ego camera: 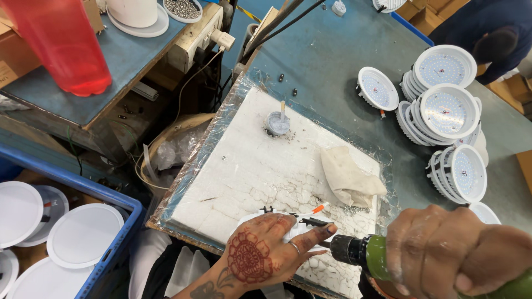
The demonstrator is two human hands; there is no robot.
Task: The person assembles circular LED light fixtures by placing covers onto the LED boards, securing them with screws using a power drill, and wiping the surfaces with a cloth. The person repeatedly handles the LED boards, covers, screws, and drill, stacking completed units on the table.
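Observation:
My left hand [266,246], patterned with dark red henna, presses down on a white round lamp housing [295,227] at the near edge of a white foam pad [249,166]. Red and black wires stick out from the housing. My right hand [460,252] grips a green electric screwdriver [368,256], whose dark chuck and bit point left at the housing, right beside my left fingertips. The housing is mostly hidden under my left hand.
A beige rag [349,177] and a small grey paste pot with a stick [277,123] lie on the pad. Stacks of white LED lamps [449,111] stand at right. A blue crate of white discs [83,232] sits at left. A red cup [61,44] stands on the side bench. Another person [487,27] is at top right.

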